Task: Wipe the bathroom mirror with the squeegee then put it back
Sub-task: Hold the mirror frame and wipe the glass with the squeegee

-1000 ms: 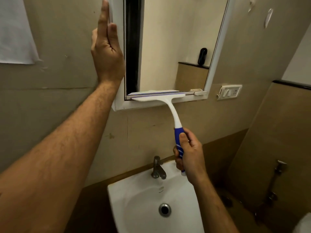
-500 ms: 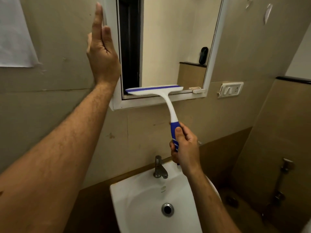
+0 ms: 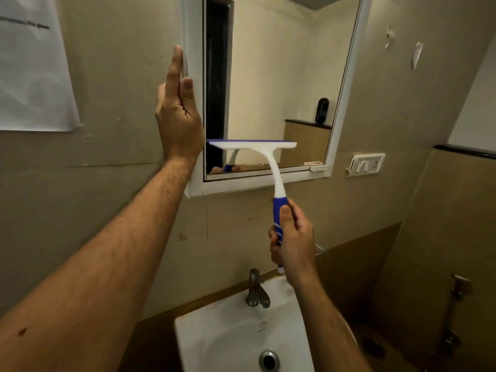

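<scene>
While flat against the mirror (image 3: 268,76) frame, left hand (image 3: 178,122) open-fingered; right hand (image 3: 294,237) curled round squeegee (image 3: 253,145) handle

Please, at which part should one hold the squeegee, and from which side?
Grip the squeegee at its blue ribbed handle, from below, as the right hand does; the white blade bar on top then stays free against the mirror.

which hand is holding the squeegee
The right hand, curled round the squeegee handle; the left hand rests flat against the mirror frame.
</scene>
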`<state>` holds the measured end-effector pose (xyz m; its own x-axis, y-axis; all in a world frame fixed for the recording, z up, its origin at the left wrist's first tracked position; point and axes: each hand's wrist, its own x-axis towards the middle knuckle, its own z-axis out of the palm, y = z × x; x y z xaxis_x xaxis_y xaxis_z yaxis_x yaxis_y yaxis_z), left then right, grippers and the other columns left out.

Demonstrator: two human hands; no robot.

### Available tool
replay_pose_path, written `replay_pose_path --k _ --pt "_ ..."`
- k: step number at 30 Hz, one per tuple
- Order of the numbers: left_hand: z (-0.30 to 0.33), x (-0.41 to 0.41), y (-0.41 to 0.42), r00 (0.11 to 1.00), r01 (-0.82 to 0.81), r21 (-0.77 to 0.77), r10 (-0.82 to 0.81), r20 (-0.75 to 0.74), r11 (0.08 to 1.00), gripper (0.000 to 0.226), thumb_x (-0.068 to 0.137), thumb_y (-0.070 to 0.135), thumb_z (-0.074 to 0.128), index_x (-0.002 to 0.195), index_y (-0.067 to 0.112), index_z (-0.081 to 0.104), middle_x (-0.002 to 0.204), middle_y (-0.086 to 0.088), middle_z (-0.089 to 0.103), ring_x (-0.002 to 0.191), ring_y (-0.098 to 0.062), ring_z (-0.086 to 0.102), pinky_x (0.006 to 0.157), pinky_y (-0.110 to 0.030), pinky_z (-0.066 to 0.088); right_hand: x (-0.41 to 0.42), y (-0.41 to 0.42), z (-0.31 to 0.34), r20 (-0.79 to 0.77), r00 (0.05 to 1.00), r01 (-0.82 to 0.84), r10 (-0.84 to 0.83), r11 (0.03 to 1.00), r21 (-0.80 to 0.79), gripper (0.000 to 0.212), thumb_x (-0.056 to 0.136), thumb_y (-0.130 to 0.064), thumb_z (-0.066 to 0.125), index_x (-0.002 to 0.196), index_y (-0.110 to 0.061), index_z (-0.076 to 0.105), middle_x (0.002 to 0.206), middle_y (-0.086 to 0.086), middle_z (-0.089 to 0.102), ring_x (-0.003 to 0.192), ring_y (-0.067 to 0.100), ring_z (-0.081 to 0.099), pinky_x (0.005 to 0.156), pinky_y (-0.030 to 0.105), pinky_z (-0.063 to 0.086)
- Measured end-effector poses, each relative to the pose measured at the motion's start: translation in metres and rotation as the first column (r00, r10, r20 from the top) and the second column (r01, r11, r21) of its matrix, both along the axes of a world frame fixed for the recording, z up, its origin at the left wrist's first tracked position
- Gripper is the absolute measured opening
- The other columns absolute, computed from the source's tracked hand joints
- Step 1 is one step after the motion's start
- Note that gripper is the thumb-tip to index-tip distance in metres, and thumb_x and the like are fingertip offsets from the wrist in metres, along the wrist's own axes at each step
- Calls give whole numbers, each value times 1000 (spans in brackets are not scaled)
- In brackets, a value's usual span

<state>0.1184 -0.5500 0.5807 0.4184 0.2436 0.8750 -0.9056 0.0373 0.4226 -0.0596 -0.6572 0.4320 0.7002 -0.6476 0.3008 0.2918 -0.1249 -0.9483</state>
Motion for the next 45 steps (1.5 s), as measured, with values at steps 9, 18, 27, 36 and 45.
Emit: replay_pose_path --k 9,18,27,36,45 --pt "0 -1 1 1000 -13 15 13 4 1000 41 103 12 37 143 4 36 108 30 38 88 32 42 76 12 29 -2 -3 -3 -15 1000 5 -5 1000 -27 32 97 -41 43 126 -32 52 72 4 54 50 7 46 43 20 40" --pt "0 -2 2 999 -35 21 36 -14 999 42 104 16 36 145 8 35 101 30 37 82 33 41 72 13 30 -3 4 -10 -51 999 6 -9 998 -60 30 99 -39 42 128 -35 49 76 5 54 55 8 46 46 21 41" --pt "0 -2 1 999 -48 7 48 -3 999 41 103 13 37 143 6 37 102 29 38 87 33 42 76 13 28 -7 -4 -6 -43 997 65 -69 994 -89 35 98 -40 43 131 -29 50 77 5 55 56 10 47 46 21 41" --pt "-2 0 -1 999 -20 -11 20 39 1000 41 103 14 36 144 7 37 118 24 41 95 32 41 83 11 29 -1 7 -17 -54 998 36 -38 999 -36 28 100 -34 43 127 -32 49 75 4 53 56 8 46 47 19 41" --pt "-3 5 1 998 -22 -20 23 65 1000 40 104 18 35 142 7 40 127 23 44 104 29 39 95 3 27 -13 -23 18 -72 996 50 -57 993 -104 33 100 -43 40 129 -30 50 78 3 53 59 8 48 47 19 41"
